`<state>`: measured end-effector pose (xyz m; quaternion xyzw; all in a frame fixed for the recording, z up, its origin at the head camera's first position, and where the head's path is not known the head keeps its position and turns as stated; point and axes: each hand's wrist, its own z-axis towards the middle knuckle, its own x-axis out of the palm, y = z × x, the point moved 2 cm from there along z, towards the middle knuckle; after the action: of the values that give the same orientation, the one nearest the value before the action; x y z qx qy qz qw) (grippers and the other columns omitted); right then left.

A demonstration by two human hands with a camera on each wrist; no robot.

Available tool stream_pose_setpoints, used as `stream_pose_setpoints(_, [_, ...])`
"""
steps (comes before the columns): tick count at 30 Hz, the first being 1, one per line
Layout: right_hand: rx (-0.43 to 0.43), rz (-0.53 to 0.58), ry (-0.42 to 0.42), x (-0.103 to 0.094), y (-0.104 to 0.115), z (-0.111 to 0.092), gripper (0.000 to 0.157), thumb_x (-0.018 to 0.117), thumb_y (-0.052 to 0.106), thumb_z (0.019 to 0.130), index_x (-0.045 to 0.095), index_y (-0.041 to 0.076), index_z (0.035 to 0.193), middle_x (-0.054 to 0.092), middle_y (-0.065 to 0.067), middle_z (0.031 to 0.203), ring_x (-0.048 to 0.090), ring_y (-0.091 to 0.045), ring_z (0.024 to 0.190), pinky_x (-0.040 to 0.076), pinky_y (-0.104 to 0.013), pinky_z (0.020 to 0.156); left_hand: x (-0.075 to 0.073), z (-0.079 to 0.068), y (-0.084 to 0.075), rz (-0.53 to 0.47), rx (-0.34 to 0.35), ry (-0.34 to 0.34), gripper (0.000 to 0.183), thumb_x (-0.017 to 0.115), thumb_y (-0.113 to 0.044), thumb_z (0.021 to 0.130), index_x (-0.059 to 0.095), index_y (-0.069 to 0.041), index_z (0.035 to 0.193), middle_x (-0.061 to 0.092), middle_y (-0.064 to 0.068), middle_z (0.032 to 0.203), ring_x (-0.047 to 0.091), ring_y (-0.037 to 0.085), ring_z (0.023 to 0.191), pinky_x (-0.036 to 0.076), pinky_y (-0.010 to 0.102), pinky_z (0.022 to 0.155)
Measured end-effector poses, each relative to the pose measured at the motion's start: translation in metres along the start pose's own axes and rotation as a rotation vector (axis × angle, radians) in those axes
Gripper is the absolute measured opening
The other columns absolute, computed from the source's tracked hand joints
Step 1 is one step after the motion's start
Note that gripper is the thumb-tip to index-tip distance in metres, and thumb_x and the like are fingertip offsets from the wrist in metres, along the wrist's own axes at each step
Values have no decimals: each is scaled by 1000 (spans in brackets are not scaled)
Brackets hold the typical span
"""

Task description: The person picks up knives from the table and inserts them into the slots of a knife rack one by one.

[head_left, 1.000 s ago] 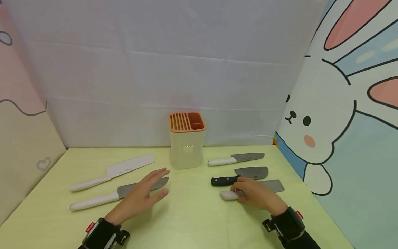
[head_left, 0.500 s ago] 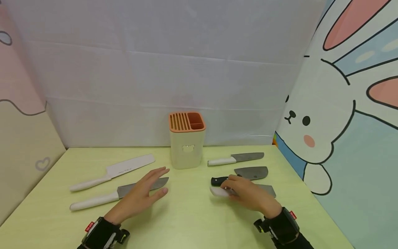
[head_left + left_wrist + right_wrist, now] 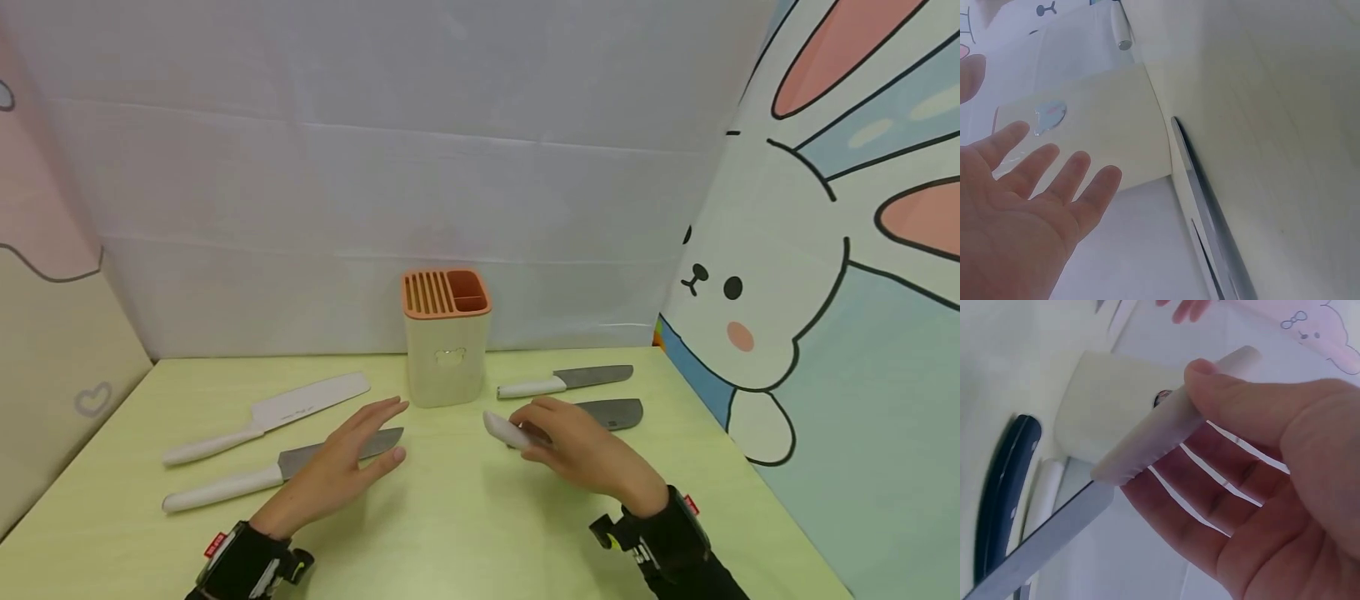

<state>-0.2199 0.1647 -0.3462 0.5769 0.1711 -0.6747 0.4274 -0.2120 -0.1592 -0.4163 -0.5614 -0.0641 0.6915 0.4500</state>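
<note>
My right hand [image 3: 581,446] pinches the white handle [image 3: 1154,434] of a kitchen knife, thumb on one side and fingers on the other. Its blade [image 3: 1041,544] stretches to the lower left in the right wrist view; in the head view the hand hides it. Below it lies a black-handled knife [image 3: 617,413], whose dark handle [image 3: 1007,481] shows beside the blade. My left hand [image 3: 341,471] hovers with spread, straight fingers, holding nothing, over a white-handled knife [image 3: 225,488]. Behind that lies a white cleaver [image 3: 311,400].
A cream knife holder [image 3: 447,358] with an orange slotted top [image 3: 446,293] stands at the table's back middle, before a white sheet. Another white-handled knife [image 3: 592,377] lies to its right. A wall with a rabbit picture [image 3: 757,283] bounds the right side.
My right hand has lifted the white-handled knife off the table and carried it left and toward the holder, handle end tipping up. My left hand has stayed nearly still.
</note>
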Motion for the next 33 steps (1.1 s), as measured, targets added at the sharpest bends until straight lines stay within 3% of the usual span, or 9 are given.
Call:
stream_pose_setpoints(10, [-41, 189, -105, -16, 16, 20, 36, 73, 12, 85, 57, 14, 117, 56, 7, 100, 57, -4, 87, 53, -29, 75, -5, 6, -7, 27, 45, -6, 58, 55, -42, 97, 29, -29, 148, 29, 1, 151, 27, 25, 136, 35, 62, 98])
stream_pose_setpoints(17, [-53, 340, -175, -19, 28, 33, 37, 70, 10, 87, 55, 17, 120, 57, 7, 107, 60, -8, 92, 53, -24, 77, -11, 10, -14, 37, 54, -36, 59, 57, -39, 97, 28, -32, 148, 30, 0, 151, 28, 22, 136, 36, 60, 98])
stream_pose_setpoints(23, [9, 404, -254, -21, 36, 41, 38, 71, 12, 87, 56, 19, 122, 57, 7, 108, 60, -8, 92, 54, -25, 76, -13, 16, -19, 20, 62, -30, 58, 54, -41, 98, 26, -33, 149, 29, 0, 151, 27, 21, 136, 35, 58, 100])
stream_pose_setpoints(33, [53, 586, -315, -38, 66, 48, 38, 66, -4, 87, 53, 1, 122, 59, -12, 105, 61, -24, 92, 55, -30, 78, -17, 20, -23, -10, 82, -63, 58, 56, -37, 98, 29, -28, 149, 31, 0, 150, 29, 19, 135, 38, 58, 98])
